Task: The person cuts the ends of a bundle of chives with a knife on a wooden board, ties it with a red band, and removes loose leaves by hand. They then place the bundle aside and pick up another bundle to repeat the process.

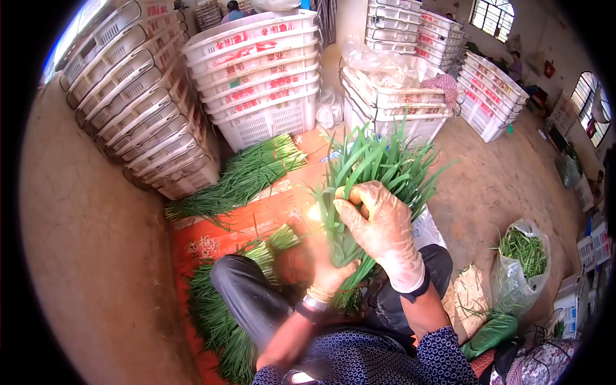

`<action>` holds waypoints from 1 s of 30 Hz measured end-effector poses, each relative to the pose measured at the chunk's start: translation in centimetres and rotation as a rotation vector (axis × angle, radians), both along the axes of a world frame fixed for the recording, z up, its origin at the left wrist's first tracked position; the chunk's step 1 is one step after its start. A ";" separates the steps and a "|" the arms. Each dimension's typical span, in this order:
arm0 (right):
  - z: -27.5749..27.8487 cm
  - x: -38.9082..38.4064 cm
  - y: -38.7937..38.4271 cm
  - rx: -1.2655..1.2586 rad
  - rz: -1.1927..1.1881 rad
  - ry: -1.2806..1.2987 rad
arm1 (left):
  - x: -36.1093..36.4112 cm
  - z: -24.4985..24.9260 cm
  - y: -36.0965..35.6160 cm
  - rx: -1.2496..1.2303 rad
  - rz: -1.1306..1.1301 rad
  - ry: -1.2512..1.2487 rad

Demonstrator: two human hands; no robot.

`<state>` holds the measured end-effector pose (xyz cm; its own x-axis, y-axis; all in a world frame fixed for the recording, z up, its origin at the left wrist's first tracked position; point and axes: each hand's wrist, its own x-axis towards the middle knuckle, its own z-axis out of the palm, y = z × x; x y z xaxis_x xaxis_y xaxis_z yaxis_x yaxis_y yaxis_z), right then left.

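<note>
My right hand [380, 226], in a thin translucent glove, is closed with thumb and fingers pinched on a few flat green blades of garlic chives [378, 160]. These stand in a loose, leafy mass in front of my lap. Lower down, my left hand [330, 277], also gloved and partly smeared by motion, is closed around the lower part of the same greens; its far fingers are hidden. Beside my left knee lie bundled garlic chives [224, 314] with pale cut ends. Another row of bundles [250, 170] rests farther forward.
An orange-red sheet [218, 237] lies under the bundles. Stacked white crates stand ahead [263, 83] and at left [141, 109]. More crates [398, 102] with plastic film are beyond. At right are a clear bag of greens [523, 256] and a green bundle [491, 335]. Other people are far back.
</note>
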<state>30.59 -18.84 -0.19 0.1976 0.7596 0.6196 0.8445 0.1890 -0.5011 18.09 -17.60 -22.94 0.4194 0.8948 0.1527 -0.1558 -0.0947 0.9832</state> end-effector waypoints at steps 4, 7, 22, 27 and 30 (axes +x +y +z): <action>-0.9 0.2 0.1 -0.024 0.131 0.333 | 0.1 0.6 -0.1 0.018 -0.017 0.008; -1.2 0.5 0.1 -0.222 0.298 0.804 | 0.1 1.1 -0.3 0.025 -0.004 0.027; 2.7 0.6 -5.7 -0.023 0.642 0.060 | -0.1 1.2 -0.8 -0.077 -0.036 -0.067; 5.3 2.4 -7.5 -0.011 0.282 0.295 | -0.3 0.0 -1.3 -0.084 -0.026 -0.060; 6.8 5.4 -7.0 0.193 0.114 -0.056 | -0.4 0.5 -1.9 -0.050 -0.024 -0.014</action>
<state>35.99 -25.84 6.60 0.0786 0.6414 0.7632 0.8375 0.3728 -0.3996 17.67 -19.53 -22.48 0.4387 0.8914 0.1139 -0.1715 -0.0413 0.9843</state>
